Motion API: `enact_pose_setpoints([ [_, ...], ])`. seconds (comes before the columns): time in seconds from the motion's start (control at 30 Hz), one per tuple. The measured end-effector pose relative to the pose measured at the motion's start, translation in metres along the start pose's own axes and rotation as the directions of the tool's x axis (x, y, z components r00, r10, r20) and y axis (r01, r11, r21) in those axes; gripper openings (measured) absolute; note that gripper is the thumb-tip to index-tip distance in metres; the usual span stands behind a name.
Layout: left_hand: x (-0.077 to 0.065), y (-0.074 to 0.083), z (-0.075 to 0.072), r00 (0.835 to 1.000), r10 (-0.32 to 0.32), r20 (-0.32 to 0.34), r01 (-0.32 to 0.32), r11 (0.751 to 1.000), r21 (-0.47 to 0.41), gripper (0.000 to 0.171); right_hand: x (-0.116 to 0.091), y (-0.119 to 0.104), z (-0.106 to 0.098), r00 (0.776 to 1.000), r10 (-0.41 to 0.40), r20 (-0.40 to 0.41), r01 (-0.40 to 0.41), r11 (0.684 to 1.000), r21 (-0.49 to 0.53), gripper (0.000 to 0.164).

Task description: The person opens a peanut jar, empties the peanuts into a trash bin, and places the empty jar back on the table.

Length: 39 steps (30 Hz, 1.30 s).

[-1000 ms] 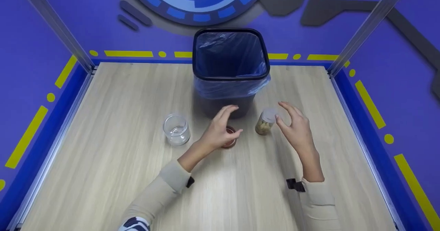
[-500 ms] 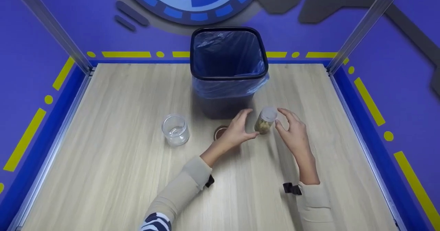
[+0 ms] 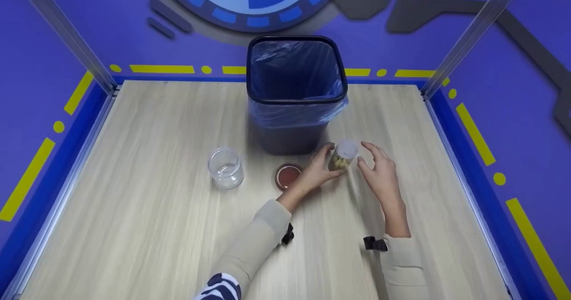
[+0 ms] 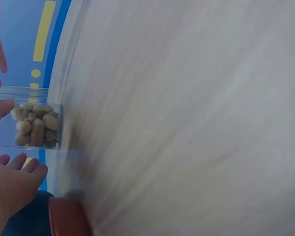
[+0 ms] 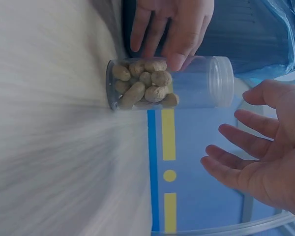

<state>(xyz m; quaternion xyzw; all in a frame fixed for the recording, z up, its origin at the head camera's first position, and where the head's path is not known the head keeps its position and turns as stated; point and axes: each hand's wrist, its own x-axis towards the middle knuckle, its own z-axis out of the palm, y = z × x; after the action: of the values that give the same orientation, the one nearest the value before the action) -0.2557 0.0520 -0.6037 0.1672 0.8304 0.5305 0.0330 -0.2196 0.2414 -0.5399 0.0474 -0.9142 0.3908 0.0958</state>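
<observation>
A clear plastic jar (image 3: 341, 160) with a translucent lid (image 5: 221, 81) stands upright on the wooden table, its lower part filled with several unshelled peanuts (image 5: 145, 83). My left hand (image 3: 316, 171) reaches around the jar's left side; in the right wrist view its thumb overlaps the jar wall, and the left wrist view shows its fingers spread, with a gap to the jar. On the other side, my right hand (image 3: 380, 173) hovers by the lid, thumb and fingers parted and holding nothing. Left of my left hand lies a round red-brown piece (image 3: 287, 176), like a lid or shallow dish.
A dark bin (image 3: 290, 137) with a clear liner stands directly behind the hands. An uncovered glass jar (image 3: 226, 169) stands to the left. Blue printed panels (image 3: 513, 112) border the table at the back and sides.
My left hand has moved right, from over the red-brown piece to the peanut jar, uncovering most of that piece. My right hand has stayed beside the jar, dipping slightly.
</observation>
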Motion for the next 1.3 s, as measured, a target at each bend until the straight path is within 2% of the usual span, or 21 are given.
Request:
enact_pose_setpoints([
  [0.2,0.003,-0.001,0.011,1.000,-0.019,0.011,0.020,0.992,-0.123,0.079,0.002,0.008,0.003,1.000,0.029,0.008,-0.029,0.999,0.018,0.046],
  [0.3,0.004,-0.002,0.016,0.999,-0.032,0.003,0.032,0.988,-0.154,0.074,0.002,0.011,0.006,0.999,0.031,0.010,-0.031,0.999,0.023,0.046],
  [0.5,0.004,-0.007,0.021,0.999,-0.010,-0.046,0.004,0.991,-0.131,0.061,0.003,0.012,0.008,0.999,0.031,0.014,-0.031,0.999,0.031,0.045],
  [0.67,0.002,-0.008,0.020,0.998,0.007,-0.059,-0.012,0.996,-0.092,0.060,0.003,0.008,0.006,0.999,0.025,0.020,-0.026,0.999,0.020,0.046],
  [0.83,-0.002,-0.012,0.016,0.993,0.046,-0.109,-0.052,0.998,-0.046,0.061,0.003,-0.001,0.004,1.000,-0.015,0.018,0.015,1.000,0.008,0.045],
  [1.0,-0.007,-0.008,0.008,0.986,0.080,-0.147,-0.083,0.996,-0.019,0.060,0.001,-0.011,0.003,0.998,-0.068,-0.012,0.068,0.998,0.006,0.044],
  [1.3,-0.021,0.007,-0.019,0.977,0.147,-0.155,-0.143,0.989,0.035,0.060,-0.007,-0.034,0.000,0.994,-0.105,-0.006,0.105,0.994,0.013,0.044],
])
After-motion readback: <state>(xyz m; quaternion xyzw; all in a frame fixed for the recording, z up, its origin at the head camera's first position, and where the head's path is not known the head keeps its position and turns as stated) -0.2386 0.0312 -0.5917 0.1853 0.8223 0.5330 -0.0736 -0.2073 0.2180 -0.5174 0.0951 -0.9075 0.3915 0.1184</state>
